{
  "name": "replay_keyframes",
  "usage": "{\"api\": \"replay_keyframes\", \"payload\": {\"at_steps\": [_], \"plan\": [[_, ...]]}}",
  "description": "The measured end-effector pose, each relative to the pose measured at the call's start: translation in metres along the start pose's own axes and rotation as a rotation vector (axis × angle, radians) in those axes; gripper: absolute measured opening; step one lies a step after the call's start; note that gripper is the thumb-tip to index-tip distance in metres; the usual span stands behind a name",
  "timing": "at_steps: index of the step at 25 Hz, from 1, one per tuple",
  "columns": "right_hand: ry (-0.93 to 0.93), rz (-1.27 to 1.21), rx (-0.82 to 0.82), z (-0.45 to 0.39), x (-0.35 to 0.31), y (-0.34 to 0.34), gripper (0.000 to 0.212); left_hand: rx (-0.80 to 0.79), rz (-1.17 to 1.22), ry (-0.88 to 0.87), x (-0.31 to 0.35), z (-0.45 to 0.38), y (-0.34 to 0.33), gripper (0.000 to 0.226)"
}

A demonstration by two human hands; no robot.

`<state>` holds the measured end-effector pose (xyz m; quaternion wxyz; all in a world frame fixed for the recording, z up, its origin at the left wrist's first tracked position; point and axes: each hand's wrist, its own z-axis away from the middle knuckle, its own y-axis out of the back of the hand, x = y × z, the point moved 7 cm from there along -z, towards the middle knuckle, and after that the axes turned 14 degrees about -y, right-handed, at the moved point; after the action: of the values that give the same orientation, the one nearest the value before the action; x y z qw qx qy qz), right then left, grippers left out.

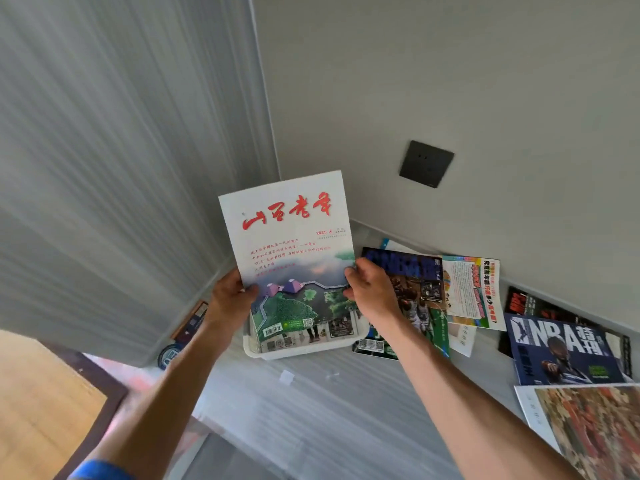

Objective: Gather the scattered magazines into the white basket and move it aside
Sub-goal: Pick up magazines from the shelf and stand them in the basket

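Observation:
I hold a white magazine with red brush lettering and a landscape picture upright in both hands. My left hand grips its left edge and my right hand grips its right edge. Its lower end stands inside the white basket, which sits on the grey floor in the corner. More magazines lie scattered on the floor to the right: a dark basketball one, a colourful leaflet, a blue NBA magazine, a black one and a reddish one.
Two grey walls meet just behind the basket, and a dark wall socket is on the right wall. A small framed object and a round badge lie left of the basket. A wooden table edge is at lower left.

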<state>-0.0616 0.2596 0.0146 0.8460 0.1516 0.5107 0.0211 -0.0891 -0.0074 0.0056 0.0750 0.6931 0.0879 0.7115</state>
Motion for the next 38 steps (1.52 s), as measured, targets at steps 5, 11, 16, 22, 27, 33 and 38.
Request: {"api": "replay_keyframes", "payload": {"at_steps": [5,11,16,22,27,33,38], "plan": [[-0.113,0.101,0.003,-0.023,0.021,-0.039,0.018,-0.046,-0.338,-0.04,-0.037,-0.023,0.019,0.031],[0.399,0.909,0.031,0.024,0.057,-0.075,0.01,-0.106,-0.941,-0.234,-0.056,0.017,0.017,0.064],[0.392,0.56,0.34,0.029,0.057,-0.035,0.017,-0.243,-0.91,-0.642,-0.038,0.051,-0.013,0.039],[-0.695,0.55,0.573,0.01,0.171,0.103,0.072,-0.531,-0.807,-0.555,-0.041,0.069,-0.104,0.026],[-0.666,0.15,0.535,-0.017,0.215,0.118,0.039,-0.384,-0.926,-0.605,-0.054,0.063,-0.121,0.032],[-0.62,0.028,0.479,0.029,0.268,0.157,0.019,-0.341,-0.932,-0.524,-0.06,0.065,-0.128,0.02],[-0.915,0.045,0.353,0.104,0.326,0.2,0.027,-0.398,-0.941,-0.583,-0.048,0.097,-0.159,0.026]]}}
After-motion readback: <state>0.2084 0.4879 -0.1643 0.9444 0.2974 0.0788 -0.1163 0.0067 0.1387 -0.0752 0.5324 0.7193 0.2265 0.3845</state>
